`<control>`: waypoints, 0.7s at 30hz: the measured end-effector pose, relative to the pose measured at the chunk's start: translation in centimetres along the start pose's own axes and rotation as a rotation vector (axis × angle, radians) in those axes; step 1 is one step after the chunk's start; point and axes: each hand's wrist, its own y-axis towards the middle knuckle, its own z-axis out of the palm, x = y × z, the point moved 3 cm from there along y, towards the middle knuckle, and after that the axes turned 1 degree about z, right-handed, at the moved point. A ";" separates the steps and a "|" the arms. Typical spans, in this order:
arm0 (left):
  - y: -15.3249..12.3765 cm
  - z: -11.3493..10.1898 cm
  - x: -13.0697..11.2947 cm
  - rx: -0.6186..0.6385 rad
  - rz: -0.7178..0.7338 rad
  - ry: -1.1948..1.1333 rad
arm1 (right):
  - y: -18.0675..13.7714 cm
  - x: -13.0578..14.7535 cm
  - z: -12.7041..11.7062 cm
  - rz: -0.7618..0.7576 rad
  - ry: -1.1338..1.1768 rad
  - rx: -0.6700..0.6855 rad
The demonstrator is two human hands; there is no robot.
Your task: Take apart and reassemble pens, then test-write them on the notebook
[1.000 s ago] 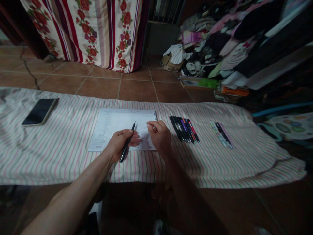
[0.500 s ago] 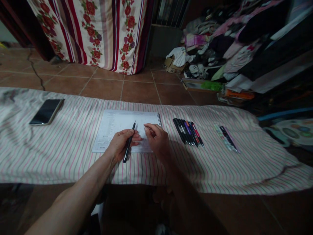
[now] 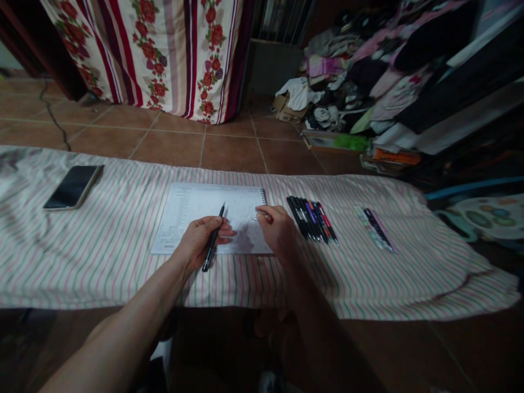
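Note:
My left hand [image 3: 201, 238] is closed around a black pen [image 3: 213, 243], whose tip points away from me over a spiral notebook [image 3: 196, 210] lying open on a striped cloth [image 3: 102, 251]. My right hand [image 3: 279, 230] rests on the notebook's right edge, its fingers pinched on a small thin item I cannot make out. Just right of that hand lies a row of several pens [image 3: 311, 217].
A dark phone [image 3: 72, 186] lies on the cloth at the far left. Flat packets [image 3: 374, 227] lie to the right of the pens. Beyond the cloth are a tiled floor [image 3: 229, 147], a floral curtain [image 3: 164, 54] and a heap of clothes [image 3: 360, 82].
My right hand has moved a little right, away from the left hand, with its pinched fingers now near the notebook's spiral edge. The left hand and pen have stayed put.

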 end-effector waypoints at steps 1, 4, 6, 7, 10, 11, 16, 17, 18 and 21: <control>0.0 0.0 0.1 0.004 0.000 0.004 | 0.0 0.0 0.1 -0.012 -0.010 0.020; 0.2 -0.1 0.3 0.020 0.003 0.011 | -0.1 -0.2 0.6 -0.036 -0.008 0.081; 0.3 -0.2 0.4 0.025 0.004 0.013 | -0.1 -0.3 0.9 -0.047 0.010 0.115; 0.4 -0.2 0.5 0.026 0.004 0.014 | -0.1 -0.4 1.0 -0.055 0.014 0.126; 0.4 -0.1 0.5 0.016 0.000 0.025 | -0.2 -0.6 1.3 -0.080 -0.010 0.148; 0.3 -0.1 0.5 0.013 -0.002 0.028 | -0.3 -0.7 1.4 -0.079 -0.029 0.159; 0.2 0.0 0.3 0.000 -0.005 0.052 | -0.4 -0.6 1.8 -0.049 -0.123 0.207; 0.2 0.0 0.3 -0.001 -0.005 0.054 | -0.4 -0.6 1.8 -0.044 -0.129 0.209; 0.2 0.0 0.3 -0.001 -0.005 0.054 | -0.4 -0.5 1.9 -0.039 -0.130 0.210; 0.1 0.1 0.2 -0.007 -0.007 0.049 | -0.5 -0.3 1.9 -0.043 -0.136 0.205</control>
